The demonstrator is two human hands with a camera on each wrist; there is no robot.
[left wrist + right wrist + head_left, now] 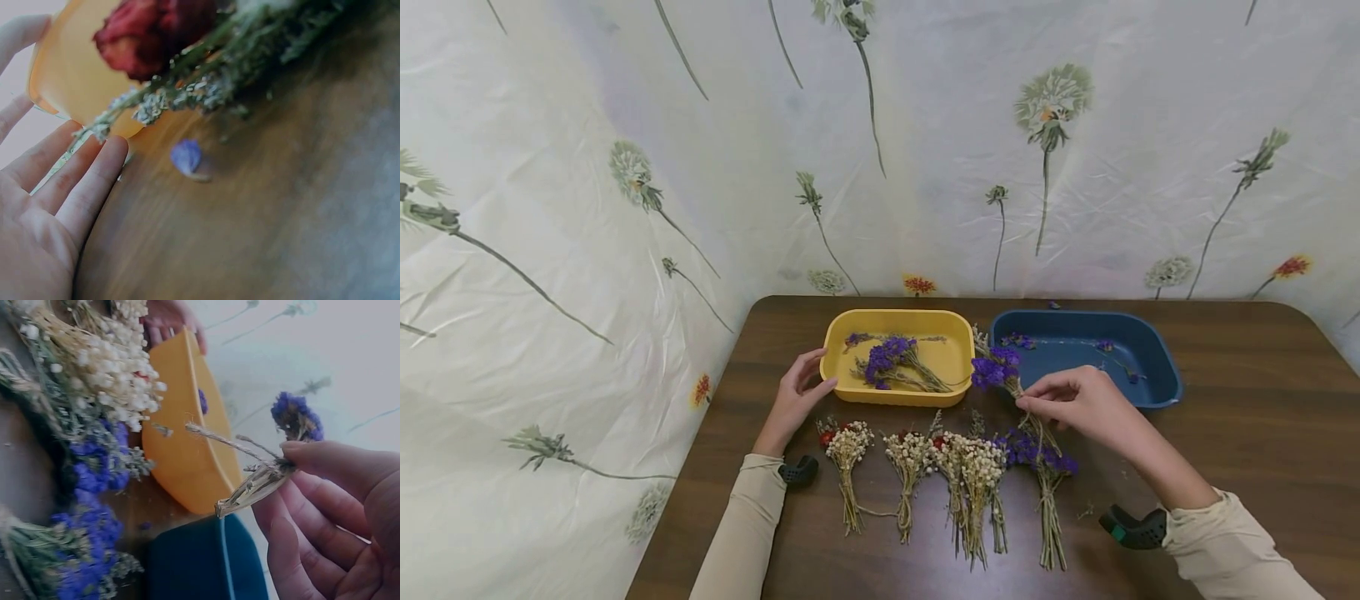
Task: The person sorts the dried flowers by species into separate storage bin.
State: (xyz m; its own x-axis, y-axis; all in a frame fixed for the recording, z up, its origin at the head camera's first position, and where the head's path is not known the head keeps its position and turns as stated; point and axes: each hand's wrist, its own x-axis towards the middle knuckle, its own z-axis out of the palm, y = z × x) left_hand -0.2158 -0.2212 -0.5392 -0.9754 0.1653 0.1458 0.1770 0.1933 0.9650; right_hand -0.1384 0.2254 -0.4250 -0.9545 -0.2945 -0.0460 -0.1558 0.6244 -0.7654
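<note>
My right hand (1086, 404) pinches the tied stems of a small bunch of dried purple flowers (996, 367) between thumb and fingertips. It hangs above the table between a yellow tub (901, 399) and a blue tub (1163, 367). In the right wrist view, cut stem ends (250, 490) and a twine end stick out from the grip. At the yellow tub's left end, my left hand (796, 398) touches the rim with fairly straight fingers. Inside that tub lie more purple flowers (889, 357) with stems.
Along the front lie several tied bunches of dried white flowers (848, 446), some with red blooms, and a purple bunch (1049, 483) at their right end. Purple scraps (1105, 345) lie in the blue tub. A loose petal (186, 156) rests on the table. Behind hangs a flower-printed curtain (925, 167).
</note>
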